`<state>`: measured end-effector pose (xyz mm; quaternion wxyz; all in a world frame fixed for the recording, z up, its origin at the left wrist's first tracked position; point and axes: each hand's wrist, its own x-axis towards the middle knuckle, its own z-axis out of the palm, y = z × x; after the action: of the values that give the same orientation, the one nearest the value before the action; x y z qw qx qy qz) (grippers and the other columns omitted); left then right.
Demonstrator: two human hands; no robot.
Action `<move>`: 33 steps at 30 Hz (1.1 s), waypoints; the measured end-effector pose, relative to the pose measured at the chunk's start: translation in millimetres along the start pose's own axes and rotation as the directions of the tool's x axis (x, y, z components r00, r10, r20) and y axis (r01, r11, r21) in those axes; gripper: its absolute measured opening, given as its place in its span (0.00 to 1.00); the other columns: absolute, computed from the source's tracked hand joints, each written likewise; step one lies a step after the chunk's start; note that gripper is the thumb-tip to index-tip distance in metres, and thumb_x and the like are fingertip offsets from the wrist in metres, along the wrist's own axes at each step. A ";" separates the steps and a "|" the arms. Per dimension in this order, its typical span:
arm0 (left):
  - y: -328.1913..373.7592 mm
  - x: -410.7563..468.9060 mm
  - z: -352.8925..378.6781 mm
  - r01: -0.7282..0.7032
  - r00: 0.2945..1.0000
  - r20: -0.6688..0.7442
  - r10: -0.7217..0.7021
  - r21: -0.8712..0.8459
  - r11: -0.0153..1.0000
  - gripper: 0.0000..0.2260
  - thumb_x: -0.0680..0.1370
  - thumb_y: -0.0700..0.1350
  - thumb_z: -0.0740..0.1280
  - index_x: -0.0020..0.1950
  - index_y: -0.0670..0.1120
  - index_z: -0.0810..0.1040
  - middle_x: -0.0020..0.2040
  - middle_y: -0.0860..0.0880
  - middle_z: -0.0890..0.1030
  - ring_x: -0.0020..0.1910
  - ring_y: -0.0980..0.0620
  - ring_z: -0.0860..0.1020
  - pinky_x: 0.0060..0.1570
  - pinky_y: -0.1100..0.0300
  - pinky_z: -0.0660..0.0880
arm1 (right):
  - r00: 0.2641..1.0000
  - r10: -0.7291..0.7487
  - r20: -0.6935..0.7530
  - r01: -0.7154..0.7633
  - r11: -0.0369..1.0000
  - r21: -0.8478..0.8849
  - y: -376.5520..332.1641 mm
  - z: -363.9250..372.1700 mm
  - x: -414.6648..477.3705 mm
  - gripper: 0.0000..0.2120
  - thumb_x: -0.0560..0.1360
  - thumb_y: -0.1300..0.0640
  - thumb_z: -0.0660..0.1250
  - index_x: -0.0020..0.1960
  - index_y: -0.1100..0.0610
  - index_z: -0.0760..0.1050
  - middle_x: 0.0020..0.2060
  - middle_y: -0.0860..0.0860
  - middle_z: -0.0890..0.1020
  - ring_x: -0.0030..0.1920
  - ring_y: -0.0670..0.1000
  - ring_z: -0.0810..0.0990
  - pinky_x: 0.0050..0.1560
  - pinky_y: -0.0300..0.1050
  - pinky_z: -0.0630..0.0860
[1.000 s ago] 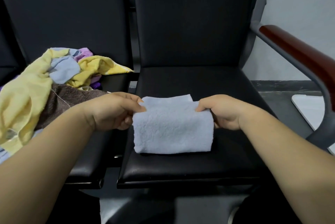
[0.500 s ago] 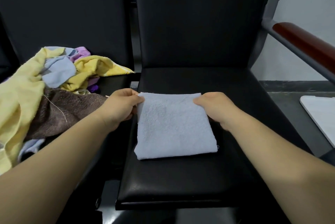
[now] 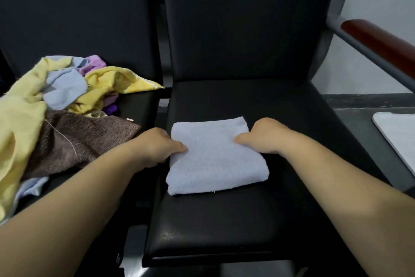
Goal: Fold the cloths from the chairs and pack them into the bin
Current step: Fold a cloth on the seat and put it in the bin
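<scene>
Left hand (image 3: 157, 146), right hand (image 3: 267, 135) pinching opposite edges, blue cloth (image 3: 213, 160) folded flat between them on seat (image 3: 224, 220)

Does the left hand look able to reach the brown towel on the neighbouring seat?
Probably yes. The brown towel lies just beside the left hand with nothing between them, its near part uncovered. The hand would first have to release the folded blue cloth it pinches.

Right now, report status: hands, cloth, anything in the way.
Left hand and right hand each pinch a side edge of the folded light-blue towel. It lies flat on the black chair seat. Unfolded cloth pile on neighbouring seat, apart.
</scene>
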<state>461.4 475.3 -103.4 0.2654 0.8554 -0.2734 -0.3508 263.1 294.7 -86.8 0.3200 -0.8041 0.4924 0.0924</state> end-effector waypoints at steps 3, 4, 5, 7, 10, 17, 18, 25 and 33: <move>3.4 -12.2 7.6 -0.008 0.999 0.034 0.013 -0.144 0.990 0.06 0.76 0.43 0.73 0.47 0.40 0.81 0.38 0.47 0.82 0.33 0.50 0.79 0.32 0.61 0.74 | 1.000 -0.007 0.017 0.006 0.999 0.034 -7.6 12.8 -8.9 0.12 0.72 0.49 0.70 0.39 0.55 0.71 0.33 0.49 0.74 0.31 0.49 0.71 0.32 0.44 0.67; 6.8 -16.7 9.8 -0.009 0.999 0.036 0.017 -0.231 0.973 0.06 0.77 0.41 0.71 0.51 0.41 0.82 0.44 0.45 0.84 0.40 0.47 0.83 0.38 0.57 0.79 | 1.000 -0.006 0.017 0.005 0.998 0.066 -9.8 14.8 -13.2 0.11 0.72 0.51 0.70 0.40 0.55 0.71 0.33 0.50 0.73 0.31 0.50 0.71 0.31 0.43 0.67; 10.5 -20.0 11.4 -0.009 0.999 0.032 0.020 -0.314 0.949 0.07 0.77 0.40 0.70 0.54 0.41 0.81 0.49 0.43 0.85 0.47 0.43 0.84 0.46 0.51 0.81 | 1.000 -0.010 0.020 0.008 0.994 0.111 -11.8 14.2 -16.1 0.09 0.73 0.53 0.69 0.41 0.56 0.71 0.34 0.50 0.73 0.31 0.50 0.71 0.31 0.43 0.66; 22.1 -29.3 13.4 -0.048 0.998 0.011 0.059 -0.426 0.903 0.09 0.77 0.39 0.68 0.57 0.40 0.80 0.53 0.40 0.85 0.51 0.40 0.84 0.51 0.46 0.79 | 0.999 -0.018 0.047 0.005 0.966 0.258 -11.1 1.0 -27.9 0.08 0.72 0.55 0.66 0.46 0.59 0.74 0.37 0.52 0.75 0.34 0.51 0.72 0.34 0.44 0.66; 49.3 -44.3 14.4 -0.158 0.985 -0.025 0.168 -0.499 0.852 0.11 0.78 0.36 0.65 0.60 0.42 0.78 0.56 0.40 0.84 0.53 0.41 0.83 0.55 0.44 0.79 | 0.991 -0.130 0.001 0.121 0.920 0.374 0.4 -38.4 -52.9 0.16 0.69 0.54 0.65 0.56 0.53 0.78 0.49 0.52 0.82 0.45 0.52 0.77 0.44 0.49 0.72; 164.9 -79.1 51.7 -0.391 0.856 0.167 0.489 -0.409 0.825 0.14 0.78 0.40 0.66 0.64 0.48 0.77 0.58 0.46 0.84 0.56 0.43 0.84 0.57 0.39 0.80 | 0.900 -0.095 -0.425 0.306 0.831 0.464 105.9 -109.1 -127.1 0.11 0.76 0.55 0.66 0.57 0.46 0.77 0.51 0.46 0.83 0.52 0.49 0.83 0.51 0.51 0.80; 184.5 -85.5 70.9 -0.405 0.827 0.230 0.513 -0.388 0.828 0.14 0.78 0.40 0.66 0.63 0.47 0.77 0.57 0.46 0.84 0.56 0.44 0.84 0.56 0.41 0.80 | 0.875 -0.039 -0.482 0.299 0.828 0.475 133.1 -111.8 -139.6 0.08 0.77 0.55 0.67 0.55 0.47 0.77 0.50 0.45 0.83 0.51 0.49 0.82 0.50 0.50 0.79; 261.4 -135.0 258.3 -0.461 0.625 0.627 0.465 -0.184 0.868 0.14 0.78 0.36 0.65 0.63 0.45 0.76 0.57 0.43 0.84 0.55 0.42 0.84 0.53 0.40 0.82 | 0.728 0.431 -0.533 0.081 0.718 0.691 319.1 -62.0 -222.0 0.07 0.82 0.52 0.66 0.59 0.51 0.73 0.50 0.43 0.79 0.49 0.44 0.78 0.41 0.44 0.71; 251.7 -204.0 471.8 -0.584 0.442 0.860 0.257 0.058 0.810 0.09 0.74 0.36 0.66 0.53 0.44 0.74 0.52 0.41 0.79 0.41 0.41 0.80 0.34 0.53 0.81 | 0.482 0.836 -0.260 -0.332 0.450 0.829 461.0 50.6 -330.0 0.09 0.81 0.53 0.63 0.58 0.56 0.72 0.51 0.51 0.78 0.49 0.52 0.78 0.49 0.52 0.76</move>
<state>-84.4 306.4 -137.2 0.0316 0.5253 -0.6287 -0.5726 -285.3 424.1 -168.3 0.3403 -0.3560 0.8290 -0.2650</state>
